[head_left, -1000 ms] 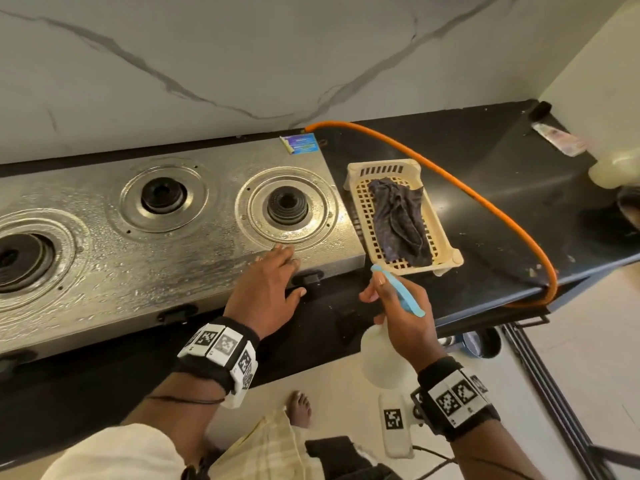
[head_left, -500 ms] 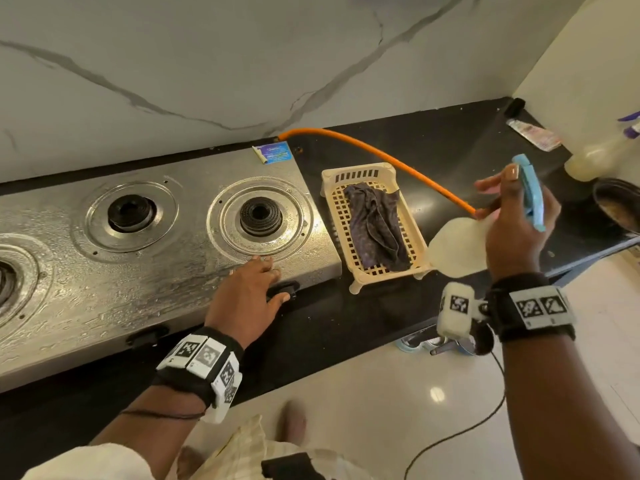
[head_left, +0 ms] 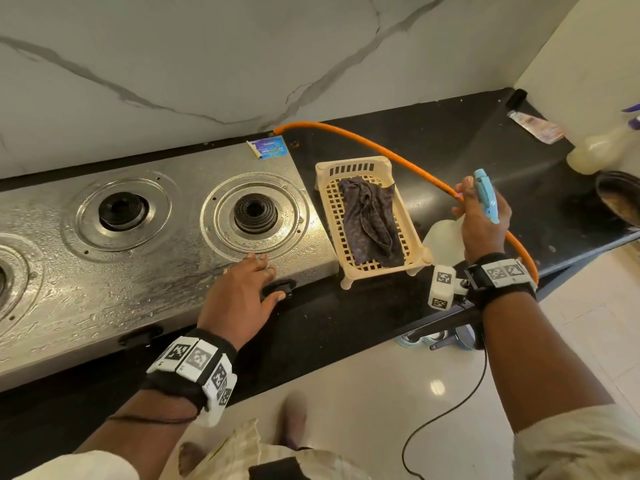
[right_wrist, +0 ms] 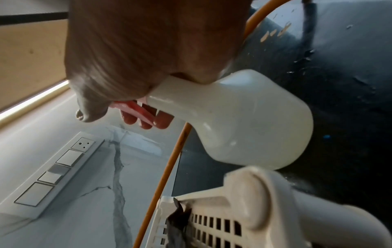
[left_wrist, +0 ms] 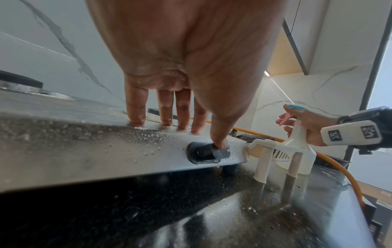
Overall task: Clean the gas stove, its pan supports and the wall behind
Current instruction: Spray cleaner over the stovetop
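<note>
The steel gas stove [head_left: 156, 271] is wet with droplets, and its burners [head_left: 255, 213] stand bare, without pan supports. My left hand [head_left: 242, 292] rests on the stove's front right edge. Its fingers [left_wrist: 135, 107] lie straight on the top and the thumb touches a black knob [left_wrist: 203, 153]. My right hand [head_left: 481, 220] grips a white spray bottle [head_left: 443, 240] by its neck, under the blue head. The bottle [right_wrist: 244, 120] is just right of a cream basket [head_left: 325, 209] holding a dark cloth [head_left: 370, 220]. The marble wall [head_left: 242, 64] rises behind.
An orange gas hose [head_left: 381, 147] curves over the black counter [head_left: 450, 140] behind the basket. At the far right are another spray bottle [head_left: 595, 150], a dark pan [head_left: 620, 202] and a small packet [head_left: 535, 126]. A switch panel [right_wrist: 55, 167] sits on the wall.
My right hand carried the spray bottle from in front of the counter edge up and to the right, over the counter beside the basket. My left hand stayed on the stove edge.
</note>
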Tool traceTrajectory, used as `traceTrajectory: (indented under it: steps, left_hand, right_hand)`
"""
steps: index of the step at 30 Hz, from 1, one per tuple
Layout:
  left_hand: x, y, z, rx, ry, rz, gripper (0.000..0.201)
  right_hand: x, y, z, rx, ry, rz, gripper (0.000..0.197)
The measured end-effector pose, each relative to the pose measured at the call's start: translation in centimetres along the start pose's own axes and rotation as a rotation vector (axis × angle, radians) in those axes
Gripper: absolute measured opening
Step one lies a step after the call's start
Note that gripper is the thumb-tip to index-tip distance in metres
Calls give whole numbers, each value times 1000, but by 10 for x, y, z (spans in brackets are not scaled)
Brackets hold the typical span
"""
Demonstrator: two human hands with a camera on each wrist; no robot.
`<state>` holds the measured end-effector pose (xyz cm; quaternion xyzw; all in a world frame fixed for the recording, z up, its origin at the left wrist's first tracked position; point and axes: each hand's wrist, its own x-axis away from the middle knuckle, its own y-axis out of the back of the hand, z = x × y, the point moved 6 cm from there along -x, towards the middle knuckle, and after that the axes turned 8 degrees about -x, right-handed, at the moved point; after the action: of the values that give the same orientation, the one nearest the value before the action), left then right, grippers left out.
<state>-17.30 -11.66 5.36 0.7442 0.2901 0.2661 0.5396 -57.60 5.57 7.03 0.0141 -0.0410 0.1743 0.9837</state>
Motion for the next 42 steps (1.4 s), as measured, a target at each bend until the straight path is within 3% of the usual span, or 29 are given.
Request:
traceTrajectory:
  steps: [6,9,12,16,19,21,24,26,31,33,37,42]
  left_hand:
    - [1,1,-1,3,-6,-13,51]
    - [1,0,0,16,-4,-15,50]
    - [1,-1,2,34,-1,-17,50]
    - [0,-2,3,31,-3,-22,51]
    - [-1,-2,3,18,-4,-13,51]
    - [0,-1,2,23,-7,-13,51]
    - [0,0,1,33,-6,-12,51]
    - [1,0,2,31,-4,-12,52]
    - [1,1,2,43,3,-3,53]
    - [0,3,3,46,2,7,53]
    - [0,4,3,50,2,16,54]
    - [4,5,3,69,-33,31,56]
  right_hand:
    - [14,9,3,257,108,59,66]
    - [39,27,-7,310,71,46,81]
    - [81,40,-24,298,-17,20,81]
    - [149,38,-21,277,32,-112,45]
    - [161,4,-9,262,118,63,20]
    - [152,-28,0,339,187,213,13]
    - [121,-79,7,550,286,394,25]
    - [99,-103,2,724,248,452,36]
    - [67,-125,-11,983,82,427,71]
    - [64,-127,-14,1039,87,402,67]
    - [62,-126,-11,934,109,369,47]
    - [73,-123,25,593,46,363,53]
